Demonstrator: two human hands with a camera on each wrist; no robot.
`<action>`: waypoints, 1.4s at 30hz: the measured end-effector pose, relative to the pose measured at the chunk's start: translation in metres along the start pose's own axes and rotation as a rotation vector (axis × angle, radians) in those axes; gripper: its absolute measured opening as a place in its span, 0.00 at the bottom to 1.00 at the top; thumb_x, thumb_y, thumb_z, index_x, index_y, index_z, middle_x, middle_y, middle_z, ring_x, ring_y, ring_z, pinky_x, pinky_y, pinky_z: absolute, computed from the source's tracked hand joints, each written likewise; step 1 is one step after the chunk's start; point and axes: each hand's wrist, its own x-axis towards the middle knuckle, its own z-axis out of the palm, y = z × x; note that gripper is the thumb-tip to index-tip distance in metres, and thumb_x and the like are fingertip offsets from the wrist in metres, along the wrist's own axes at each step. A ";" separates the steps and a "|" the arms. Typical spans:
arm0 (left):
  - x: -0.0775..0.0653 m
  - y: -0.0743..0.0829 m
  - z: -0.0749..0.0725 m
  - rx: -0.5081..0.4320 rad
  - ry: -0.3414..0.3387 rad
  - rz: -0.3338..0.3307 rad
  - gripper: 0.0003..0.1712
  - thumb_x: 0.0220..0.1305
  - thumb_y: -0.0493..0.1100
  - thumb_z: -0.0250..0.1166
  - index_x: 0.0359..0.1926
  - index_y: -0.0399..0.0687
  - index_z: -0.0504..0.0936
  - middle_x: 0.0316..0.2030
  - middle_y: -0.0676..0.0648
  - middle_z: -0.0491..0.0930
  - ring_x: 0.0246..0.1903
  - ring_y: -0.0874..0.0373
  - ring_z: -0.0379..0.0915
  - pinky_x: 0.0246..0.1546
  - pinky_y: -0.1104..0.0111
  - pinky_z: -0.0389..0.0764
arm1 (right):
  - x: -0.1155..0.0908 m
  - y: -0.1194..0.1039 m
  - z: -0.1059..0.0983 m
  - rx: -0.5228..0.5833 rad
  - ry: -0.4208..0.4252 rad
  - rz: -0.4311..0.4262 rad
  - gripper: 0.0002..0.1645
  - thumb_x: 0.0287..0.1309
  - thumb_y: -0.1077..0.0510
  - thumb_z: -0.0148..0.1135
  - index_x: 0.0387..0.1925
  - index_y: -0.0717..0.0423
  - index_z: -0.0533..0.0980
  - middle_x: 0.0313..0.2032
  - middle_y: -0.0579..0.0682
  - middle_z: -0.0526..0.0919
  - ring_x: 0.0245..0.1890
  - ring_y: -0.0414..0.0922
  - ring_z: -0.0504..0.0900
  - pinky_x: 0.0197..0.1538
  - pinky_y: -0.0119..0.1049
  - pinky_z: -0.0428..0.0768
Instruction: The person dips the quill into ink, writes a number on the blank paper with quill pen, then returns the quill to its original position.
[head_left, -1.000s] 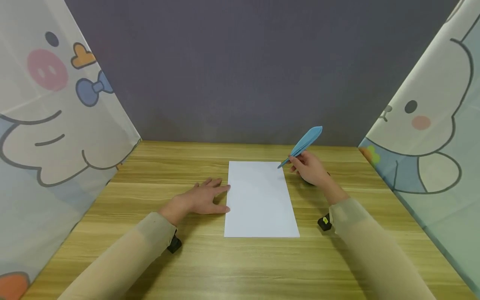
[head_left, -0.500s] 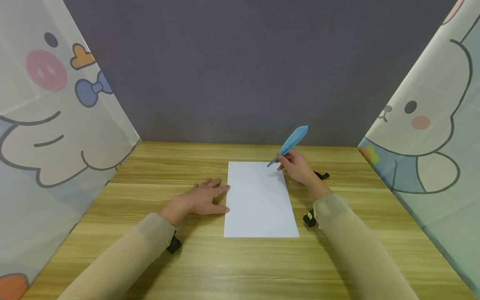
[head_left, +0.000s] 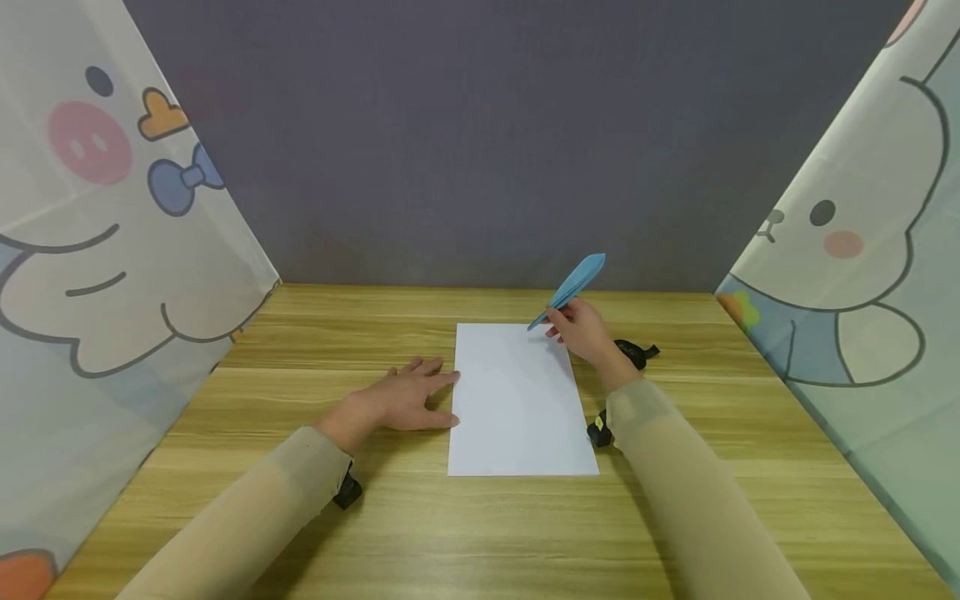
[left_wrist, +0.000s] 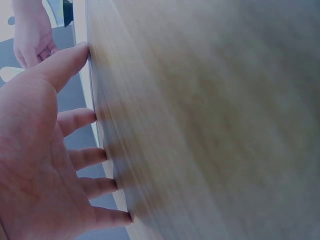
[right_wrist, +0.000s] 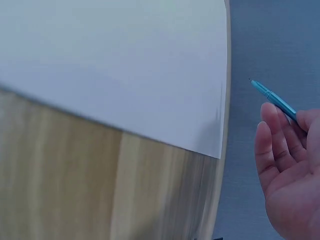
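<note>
A blue feather-shaped pen leans up to the right in my right hand, which pinches it near its lower end. In the right wrist view the tip of the pen stands apart from the paper, over its far right part. The white sheet of paper lies flat and shows no marks. My left hand rests with fingers spread at the paper's left edge; thumb and index fingertip touch that edge. In the left wrist view the fingertips of this hand press on the wood.
A wooden table carries the paper. Behind it rises a dark grey panel. Cartoon-printed curtains flank both sides. Black wrist straps with small devices sit at both wrists.
My right hand has moved left with the pen, from beside the paper's far right corner to over its far part. The left hand and the paper have stayed in place.
</note>
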 end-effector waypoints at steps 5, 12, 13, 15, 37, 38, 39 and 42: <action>-0.001 0.000 0.000 0.008 0.003 -0.009 0.49 0.76 0.70 0.63 0.88 0.59 0.60 0.89 0.37 0.46 0.87 0.28 0.38 0.80 0.23 0.46 | 0.003 -0.002 0.004 -0.007 0.000 0.031 0.23 0.87 0.52 0.53 0.66 0.68 0.75 0.58 0.68 0.87 0.50 0.63 0.90 0.54 0.56 0.90; -0.003 0.001 0.000 0.003 0.005 -0.009 0.50 0.76 0.70 0.63 0.88 0.58 0.60 0.89 0.37 0.46 0.87 0.27 0.39 0.80 0.23 0.46 | 0.009 0.000 0.011 -0.025 0.013 0.027 0.21 0.86 0.54 0.54 0.64 0.68 0.75 0.57 0.67 0.88 0.48 0.61 0.91 0.50 0.50 0.91; -0.003 0.002 0.001 0.002 0.006 -0.008 0.50 0.76 0.70 0.64 0.88 0.58 0.60 0.89 0.37 0.46 0.87 0.27 0.39 0.80 0.23 0.46 | 0.010 0.000 0.012 -0.025 0.016 0.029 0.21 0.86 0.54 0.54 0.64 0.68 0.76 0.56 0.67 0.88 0.48 0.61 0.91 0.48 0.49 0.91; -0.003 0.002 0.001 0.000 0.007 -0.007 0.50 0.76 0.70 0.64 0.88 0.58 0.60 0.89 0.37 0.47 0.87 0.27 0.39 0.79 0.23 0.46 | 0.011 0.000 0.013 -0.024 0.017 0.039 0.21 0.86 0.54 0.54 0.64 0.68 0.76 0.56 0.67 0.88 0.47 0.60 0.91 0.46 0.45 0.90; -0.011 -0.002 0.002 -0.013 0.002 -0.044 0.50 0.76 0.71 0.63 0.89 0.61 0.58 0.89 0.39 0.45 0.88 0.30 0.37 0.81 0.24 0.44 | 0.019 -0.001 0.021 -0.036 0.007 0.055 0.23 0.87 0.53 0.53 0.65 0.68 0.75 0.57 0.67 0.88 0.47 0.58 0.90 0.41 0.33 0.85; -0.011 -0.001 0.002 -0.014 0.001 -0.048 0.50 0.76 0.71 0.63 0.89 0.61 0.58 0.90 0.39 0.45 0.88 0.30 0.36 0.81 0.24 0.44 | 0.019 -0.001 0.021 -0.036 0.004 0.053 0.22 0.87 0.52 0.53 0.65 0.68 0.75 0.57 0.67 0.88 0.47 0.58 0.90 0.41 0.33 0.85; -0.012 0.000 0.002 -0.012 -0.001 -0.049 0.50 0.76 0.71 0.63 0.89 0.61 0.58 0.90 0.39 0.44 0.88 0.30 0.36 0.81 0.24 0.44 | 0.020 -0.001 0.021 -0.038 0.002 0.051 0.22 0.87 0.52 0.53 0.65 0.68 0.75 0.57 0.67 0.88 0.46 0.58 0.90 0.41 0.33 0.85; -0.011 0.003 0.001 -0.009 -0.010 -0.049 0.50 0.76 0.71 0.63 0.89 0.62 0.58 0.90 0.39 0.44 0.88 0.30 0.36 0.81 0.25 0.43 | 0.019 0.000 0.020 -0.050 -0.003 0.048 0.22 0.87 0.52 0.53 0.65 0.67 0.75 0.57 0.66 0.88 0.46 0.57 0.90 0.41 0.33 0.85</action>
